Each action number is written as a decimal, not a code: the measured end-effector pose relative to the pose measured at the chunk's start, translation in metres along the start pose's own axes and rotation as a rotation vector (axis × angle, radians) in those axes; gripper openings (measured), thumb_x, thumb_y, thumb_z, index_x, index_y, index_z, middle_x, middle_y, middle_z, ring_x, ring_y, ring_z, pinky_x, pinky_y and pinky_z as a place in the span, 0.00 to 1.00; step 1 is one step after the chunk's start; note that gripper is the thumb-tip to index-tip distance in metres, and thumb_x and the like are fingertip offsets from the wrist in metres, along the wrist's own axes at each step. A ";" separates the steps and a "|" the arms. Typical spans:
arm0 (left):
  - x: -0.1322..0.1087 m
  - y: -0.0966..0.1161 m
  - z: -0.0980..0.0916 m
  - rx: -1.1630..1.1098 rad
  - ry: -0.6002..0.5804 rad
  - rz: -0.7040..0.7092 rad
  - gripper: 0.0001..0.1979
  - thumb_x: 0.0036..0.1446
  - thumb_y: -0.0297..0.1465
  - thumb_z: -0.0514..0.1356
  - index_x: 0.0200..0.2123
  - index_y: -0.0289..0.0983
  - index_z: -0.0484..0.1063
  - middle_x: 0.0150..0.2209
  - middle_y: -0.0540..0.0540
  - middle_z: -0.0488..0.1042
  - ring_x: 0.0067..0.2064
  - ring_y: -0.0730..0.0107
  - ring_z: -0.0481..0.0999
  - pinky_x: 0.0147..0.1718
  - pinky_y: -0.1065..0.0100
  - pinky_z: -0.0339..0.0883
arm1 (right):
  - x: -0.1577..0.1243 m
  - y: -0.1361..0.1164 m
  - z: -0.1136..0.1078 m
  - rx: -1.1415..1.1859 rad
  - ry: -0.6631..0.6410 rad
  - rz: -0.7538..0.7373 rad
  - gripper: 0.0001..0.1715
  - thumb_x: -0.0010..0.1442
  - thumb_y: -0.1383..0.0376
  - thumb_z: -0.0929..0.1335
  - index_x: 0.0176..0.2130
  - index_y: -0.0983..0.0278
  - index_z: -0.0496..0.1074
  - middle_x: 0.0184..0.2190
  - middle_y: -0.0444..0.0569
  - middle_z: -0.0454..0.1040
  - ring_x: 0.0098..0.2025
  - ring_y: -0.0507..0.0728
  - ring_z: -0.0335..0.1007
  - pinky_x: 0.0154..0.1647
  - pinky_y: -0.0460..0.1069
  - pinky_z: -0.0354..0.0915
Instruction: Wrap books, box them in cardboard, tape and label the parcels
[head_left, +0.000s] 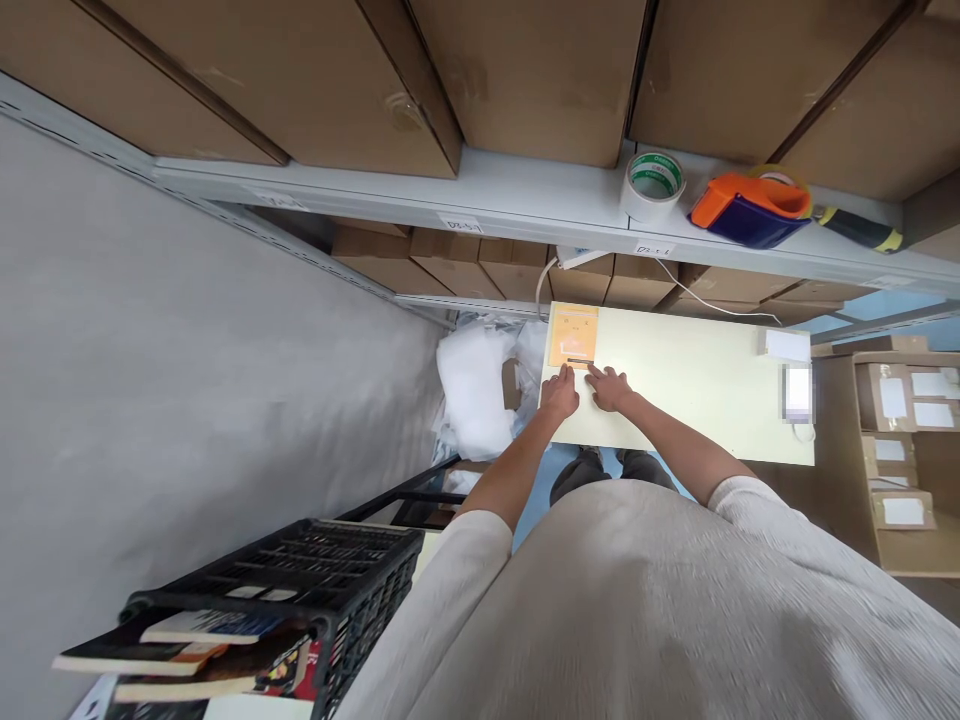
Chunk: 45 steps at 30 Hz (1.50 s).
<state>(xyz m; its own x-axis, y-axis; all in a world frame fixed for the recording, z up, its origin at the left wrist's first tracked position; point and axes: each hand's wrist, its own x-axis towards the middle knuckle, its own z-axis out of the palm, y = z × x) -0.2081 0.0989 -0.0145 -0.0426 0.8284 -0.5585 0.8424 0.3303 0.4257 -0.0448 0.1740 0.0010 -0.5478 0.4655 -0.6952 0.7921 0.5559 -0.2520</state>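
A flat orange book (pixel 574 330) with small print and a dark strip along its near edge lies at the left end of the pale table (pixel 697 380). At its lower left edge my left hand (pixel 562 391) has its fingers bent together, gripping that edge. My right hand (pixel 610 388) rests on the table by the lower right corner, fingers stretched out and spread, with the fingertips touching the book's edge. Both palms face down, so the undersides of the fingers are hidden.
A white tape roll (pixel 652 187) and an orange-and-blue tape dispenser (pixel 750 208) sit on the shelf above. White wrapping (pixel 472 390) is heaped left of the table. A black crate (pixel 277 570) holds books at lower left. Cardboard boxes (pixel 892 440) stand at right.
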 end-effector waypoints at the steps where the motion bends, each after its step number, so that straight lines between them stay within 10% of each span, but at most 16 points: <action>1: 0.000 0.001 0.000 0.002 -0.002 -0.004 0.42 0.64 0.29 0.57 0.79 0.33 0.51 0.81 0.30 0.49 0.75 0.36 0.63 0.72 0.41 0.59 | 0.001 -0.001 0.000 -0.007 0.000 0.006 0.38 0.68 0.65 0.65 0.74 0.55 0.64 0.84 0.48 0.39 0.77 0.79 0.48 0.67 0.75 0.62; 15: -0.024 0.022 -0.003 0.085 -0.024 0.131 0.37 0.68 0.30 0.55 0.78 0.39 0.54 0.82 0.32 0.47 0.71 0.40 0.70 0.68 0.45 0.65 | -0.038 0.021 0.003 0.081 0.133 -0.039 0.33 0.72 0.64 0.63 0.73 0.61 0.67 0.82 0.56 0.49 0.70 0.72 0.68 0.67 0.65 0.69; 31: -0.034 0.142 -0.029 -0.096 0.102 0.489 0.32 0.72 0.32 0.53 0.77 0.39 0.58 0.80 0.35 0.54 0.80 0.49 0.57 0.76 0.47 0.54 | -0.178 0.125 -0.006 0.412 0.655 0.161 0.27 0.73 0.63 0.62 0.66 0.62 0.75 0.72 0.58 0.69 0.71 0.65 0.69 0.72 0.61 0.66; 40: -0.051 0.205 -0.036 -0.229 0.218 0.538 0.30 0.74 0.35 0.53 0.77 0.42 0.59 0.78 0.39 0.61 0.80 0.55 0.57 0.78 0.49 0.53 | -0.240 0.211 -0.123 0.368 1.263 0.116 0.24 0.71 0.59 0.63 0.61 0.60 0.74 0.59 0.60 0.77 0.65 0.70 0.69 0.69 0.68 0.65; 45: -0.054 0.242 -0.033 -0.231 0.243 0.515 0.28 0.74 0.35 0.54 0.75 0.41 0.62 0.77 0.38 0.61 0.79 0.53 0.59 0.77 0.48 0.55 | -0.245 0.276 -0.215 0.211 1.343 0.140 0.27 0.67 0.61 0.65 0.63 0.65 0.71 0.62 0.65 0.73 0.64 0.74 0.67 0.67 0.70 0.64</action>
<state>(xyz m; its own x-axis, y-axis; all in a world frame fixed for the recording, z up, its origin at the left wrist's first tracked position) -0.0200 0.1493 0.1425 0.1948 0.9780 -0.0740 0.6506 -0.0724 0.7560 0.2504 0.3615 0.2460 -0.2022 0.8801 0.4296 0.8213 0.3913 -0.4152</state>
